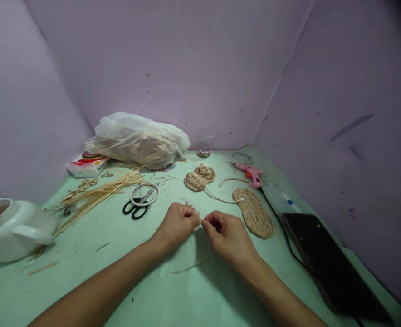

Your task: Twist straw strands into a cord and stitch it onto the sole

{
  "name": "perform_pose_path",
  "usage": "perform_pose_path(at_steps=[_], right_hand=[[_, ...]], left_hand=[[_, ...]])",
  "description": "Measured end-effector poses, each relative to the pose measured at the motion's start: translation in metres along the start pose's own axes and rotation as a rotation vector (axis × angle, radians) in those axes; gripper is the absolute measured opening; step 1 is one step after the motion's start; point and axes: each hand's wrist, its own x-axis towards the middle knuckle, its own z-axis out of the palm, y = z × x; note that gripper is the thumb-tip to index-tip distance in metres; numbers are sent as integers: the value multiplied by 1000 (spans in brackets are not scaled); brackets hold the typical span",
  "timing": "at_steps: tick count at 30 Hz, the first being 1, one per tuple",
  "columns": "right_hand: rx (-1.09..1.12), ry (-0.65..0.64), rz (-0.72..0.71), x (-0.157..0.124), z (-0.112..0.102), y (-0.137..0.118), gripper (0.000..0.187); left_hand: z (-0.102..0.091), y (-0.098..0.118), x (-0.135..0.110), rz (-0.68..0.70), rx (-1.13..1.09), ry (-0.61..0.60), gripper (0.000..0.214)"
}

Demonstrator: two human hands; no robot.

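My left hand (178, 222) and my right hand (229, 234) meet at the middle of the table, both in a pinch. Between their fingertips runs a thin straw strand (191, 269), whose loose end trails down towards me; part of it is hidden by the fingers. Just beyond my right hand lies a flat, sole-shaped coiled straw piece (256, 213). A cord (217, 197) joins it to a second coiled piece (199, 177) with a raised part on top. Left of my left hand are black-handled scissors (139, 208) with a white ring (131, 194) over them.
Dry straw strips (101, 190) lie at left, near a white pot (20, 227). Behind are a plastic bag (137, 138), a white box (87, 167) and a jar of beads (204, 152). At right are a pink glue gun (253, 174), its cable (284, 231) and a dark phone (330, 263).
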Motion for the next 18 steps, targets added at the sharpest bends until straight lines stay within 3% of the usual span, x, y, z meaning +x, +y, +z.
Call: perform_pose_path(at_steps=[5, 8, 13, 16, 18], right_hand=[[-131, 105, -153, -7, 11, -1, 18], [-287, 182, -286, -10, 19, 3, 19], [-346, 187, -385, -13, 23, 2, 18], [-193, 140, -402, -13, 11, -3, 15], [-29, 248, -330, -8, -1, -5, 15]], left_hand=[[9, 9, -5, -257, -220, 153, 11], [12, 10, -7, -354, -294, 161, 10], [13, 8, -6, -360, -341, 155, 7], [12, 7, -3, -301, -341, 180, 6], [10, 7, -2, -260, -331, 181, 6]])
